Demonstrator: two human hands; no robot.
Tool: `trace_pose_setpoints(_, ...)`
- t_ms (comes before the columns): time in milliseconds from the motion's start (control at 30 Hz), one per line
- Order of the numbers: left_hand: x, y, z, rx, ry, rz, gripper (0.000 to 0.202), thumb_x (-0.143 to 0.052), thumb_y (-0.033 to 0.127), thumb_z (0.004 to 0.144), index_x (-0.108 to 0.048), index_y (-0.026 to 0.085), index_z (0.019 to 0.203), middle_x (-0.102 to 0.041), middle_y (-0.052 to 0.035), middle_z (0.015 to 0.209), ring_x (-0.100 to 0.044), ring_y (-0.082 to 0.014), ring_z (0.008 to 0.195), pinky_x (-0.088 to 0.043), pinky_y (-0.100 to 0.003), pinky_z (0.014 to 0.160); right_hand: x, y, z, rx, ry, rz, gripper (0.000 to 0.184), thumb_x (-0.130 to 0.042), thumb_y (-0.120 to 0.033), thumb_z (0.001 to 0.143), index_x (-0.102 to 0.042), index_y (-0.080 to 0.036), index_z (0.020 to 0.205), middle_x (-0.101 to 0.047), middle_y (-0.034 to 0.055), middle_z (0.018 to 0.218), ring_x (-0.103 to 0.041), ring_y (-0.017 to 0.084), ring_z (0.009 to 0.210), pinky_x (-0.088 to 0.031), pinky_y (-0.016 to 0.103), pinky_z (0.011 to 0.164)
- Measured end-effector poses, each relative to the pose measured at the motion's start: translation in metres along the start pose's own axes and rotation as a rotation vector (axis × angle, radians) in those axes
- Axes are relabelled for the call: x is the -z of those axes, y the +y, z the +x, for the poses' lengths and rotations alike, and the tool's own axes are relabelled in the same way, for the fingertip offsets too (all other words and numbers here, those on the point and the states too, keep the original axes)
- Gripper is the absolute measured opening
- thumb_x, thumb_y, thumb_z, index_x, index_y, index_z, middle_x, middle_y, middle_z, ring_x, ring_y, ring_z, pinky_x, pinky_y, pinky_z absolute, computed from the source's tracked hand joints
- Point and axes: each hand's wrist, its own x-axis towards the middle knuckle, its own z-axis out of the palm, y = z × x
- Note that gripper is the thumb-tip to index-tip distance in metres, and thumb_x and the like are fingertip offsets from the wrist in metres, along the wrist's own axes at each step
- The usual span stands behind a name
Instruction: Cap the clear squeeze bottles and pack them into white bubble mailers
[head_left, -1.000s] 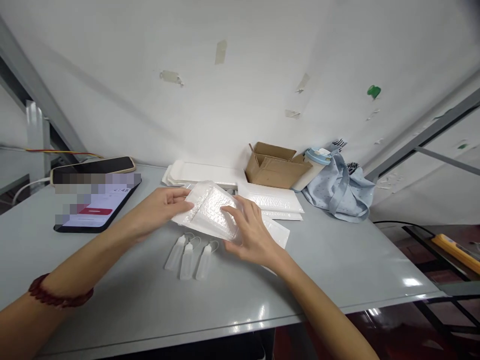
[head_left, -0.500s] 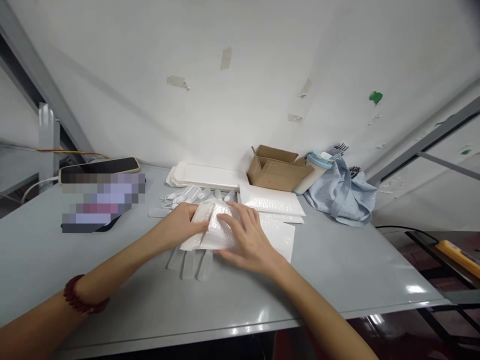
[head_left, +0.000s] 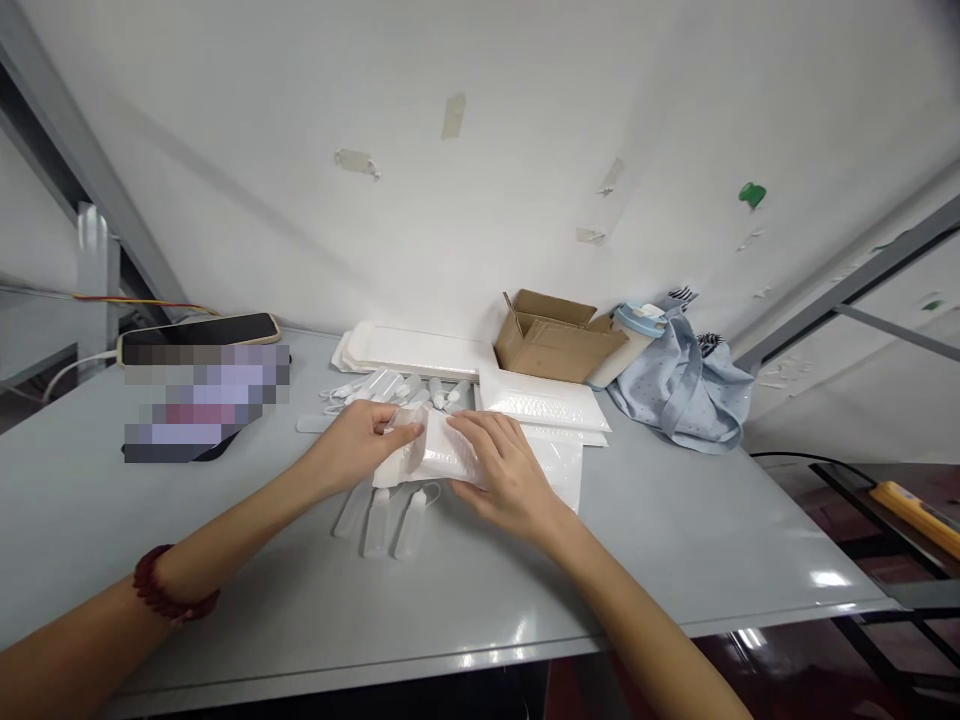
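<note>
Both hands grip one white bubble mailer [head_left: 433, 455] held just above the grey table [head_left: 300, 590]. My left hand [head_left: 358, 444] pinches its left end, fingers curled round the edge. On the right side, my right hand [head_left: 506, 470] lies over the mailer with thumb underneath. Three small translucent squeeze bottles [head_left: 379, 515] lie side by side on the table directly beneath the mailer. More flat white mailers [head_left: 551, 440] lie under and behind my right hand. A loose heap of small bottles [head_left: 397, 388] sits just beyond the hands.
A phone [head_left: 199, 330] and a tablet lie at the left. A stack of white mailers [head_left: 412, 352] rests against the wall, beside an open cardboard box [head_left: 555, 335]. A light blue cloth bag [head_left: 686, 385] with a cup sits at the right.
The mailer was lowered from its raised, spread-out position and brought in toward the three bottles; both hands closed in on it. The heap of bottles behind has come into view.
</note>
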Motion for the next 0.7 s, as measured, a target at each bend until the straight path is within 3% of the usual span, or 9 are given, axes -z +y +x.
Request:
trace_pose_setpoints(133, 0.005, 0.004, -0.002, -0.025, -0.016, 0.036, 0.041, -0.055, 0.054, 0.079, -0.056, 0.019, 0.057, -0.051, 0.002, 0.052, -0.046, -0.0144, 0.051, -0.032, -0.025, 0.049, -0.001, 0.003, 0.0, -0.099, -0.012, -0.036, 0.079, -0.061, -0.02, 0.081, -0.018, -0.02, 0.147, -0.057, 0.0149, 0.13, -0.055, 0.03, 0.11, -0.047, 0.049, 0.09)
trace_pose_setpoints(200, 0.01, 0.008, -0.002, -0.022, -0.019, 0.081, 0.042, -0.055, 0.053, 0.079, -0.054, 0.02, 0.053, -0.05, 0.0022, 0.049, -0.045, -0.0142, 0.048, -0.032, -0.025, 0.049, -0.001, 0.006, 0.0, -0.15, 0.01, -0.079, 0.082, -0.062, -0.018, 0.078, -0.017, -0.018, 0.147, -0.06, 0.0154, 0.125, -0.056, 0.031, 0.103, -0.048, 0.048, 0.086)
trace_pose_setpoints(367, 0.018, 0.012, -0.004, 0.021, -0.224, 0.156, 0.036, -0.058, 0.049, 0.078, -0.063, 0.02, 0.056, -0.059, 0.0001, 0.053, -0.046, -0.0135, 0.046, -0.031, -0.025, 0.048, 0.003, 0.016, 0.001, -0.271, 0.062, -0.26, 0.067, -0.061, -0.012, 0.075, -0.036, -0.01, 0.137, -0.064, 0.0179, 0.111, -0.057, 0.033, 0.098, -0.049, 0.047, 0.081)
trace_pose_setpoints(500, 0.004, 0.009, -0.013, 0.041, -0.382, 0.323, 0.031, -0.064, 0.049, 0.072, -0.07, 0.021, 0.062, -0.057, 0.0005, 0.049, -0.045, -0.0146, 0.046, -0.025, -0.025, 0.045, 0.006, 0.02, 0.001, -0.323, 0.073, -0.28, 0.058, -0.059, -0.018, 0.081, -0.041, -0.012, 0.135, -0.063, 0.0171, 0.111, -0.056, 0.034, 0.102, -0.048, 0.046, 0.081)
trace_pose_setpoints(700, -0.027, 0.004, -0.027, -0.002, -0.215, 0.514, 0.03, -0.06, 0.042, 0.07, -0.057, 0.021, 0.048, -0.058, -0.0032, 0.05, -0.052, -0.0183, 0.048, -0.027, -0.027, 0.046, 0.002, 0.018, 0.0, -0.312, 0.045, -0.271, 0.054, -0.06, -0.019, 0.082, -0.043, -0.014, 0.133, -0.064, 0.0163, 0.112, -0.056, 0.033, 0.101, -0.048, 0.047, 0.082)
